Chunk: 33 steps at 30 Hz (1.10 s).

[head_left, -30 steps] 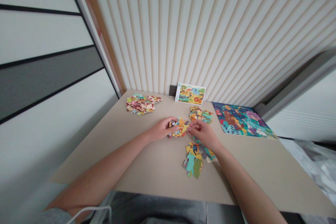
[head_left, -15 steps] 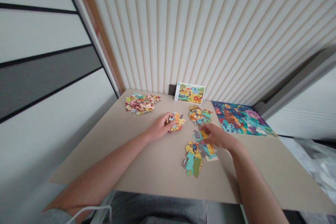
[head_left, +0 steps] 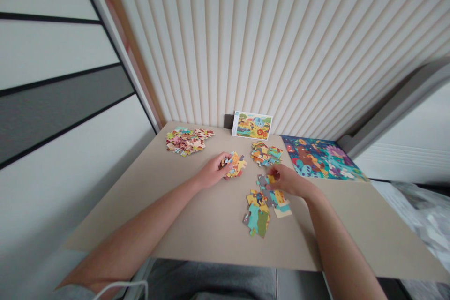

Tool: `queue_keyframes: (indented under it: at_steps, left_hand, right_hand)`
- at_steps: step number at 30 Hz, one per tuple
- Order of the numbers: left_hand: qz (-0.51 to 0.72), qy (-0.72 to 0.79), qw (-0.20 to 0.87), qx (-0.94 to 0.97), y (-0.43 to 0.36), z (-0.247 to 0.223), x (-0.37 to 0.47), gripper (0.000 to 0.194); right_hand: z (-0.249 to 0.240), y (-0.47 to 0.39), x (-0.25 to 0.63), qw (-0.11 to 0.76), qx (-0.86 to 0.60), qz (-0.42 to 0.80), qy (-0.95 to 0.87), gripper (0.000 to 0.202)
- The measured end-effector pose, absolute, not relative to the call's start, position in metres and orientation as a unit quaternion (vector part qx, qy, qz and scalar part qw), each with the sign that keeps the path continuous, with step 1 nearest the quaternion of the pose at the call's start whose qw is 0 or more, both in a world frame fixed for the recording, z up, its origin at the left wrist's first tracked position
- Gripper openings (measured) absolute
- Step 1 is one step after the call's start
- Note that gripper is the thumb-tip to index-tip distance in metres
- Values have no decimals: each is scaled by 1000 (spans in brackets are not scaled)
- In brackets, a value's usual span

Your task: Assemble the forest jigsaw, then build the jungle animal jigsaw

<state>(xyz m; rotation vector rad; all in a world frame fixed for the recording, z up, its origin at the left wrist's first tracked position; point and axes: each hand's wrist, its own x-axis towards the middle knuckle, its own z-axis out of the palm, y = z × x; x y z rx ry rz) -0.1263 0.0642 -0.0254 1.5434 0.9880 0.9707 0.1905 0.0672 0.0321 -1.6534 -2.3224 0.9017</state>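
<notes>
My left hand (head_left: 213, 171) is closed around a bunch of jigsaw pieces (head_left: 239, 166) in yellow, orange and blue. Just to the right, my right hand (head_left: 290, 180) pinches a jigsaw piece (head_left: 262, 181) with grey, teal and yellow on it; my fingers partly cover it. That piece lies on the table against the upper end of a small group of pieces (head_left: 259, 218), some joined or overlapping. Whether it is locked in, I cannot tell. Beyond my right hand is a loose pile of pieces (head_left: 265, 153) in yellow and teal.
A picture card (head_left: 252, 125) with a lion and an elephant leans at the table's back edge. Another heap of jigsaw pieces (head_left: 188, 141), mostly pink and red, lies at back left. A dark blue illustrated sheet (head_left: 323, 158) lies at right. A pleated blind (head_left: 225, 42) rises behind the table (head_left: 197, 225).
My right hand has brought its piece down against the grey piece of the group, closing the gap. The left hand keeps its bunch. The view has shifted slightly.
</notes>
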Motion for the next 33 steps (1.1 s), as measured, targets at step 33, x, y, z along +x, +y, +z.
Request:
queue_keyframes:
  at_steps: [33]
  left_hand:
    - [398, 366, 579, 610, 61, -17, -126, 49]
  right_hand:
    - [30, 65, 150, 415, -480, 465, -617, 51]
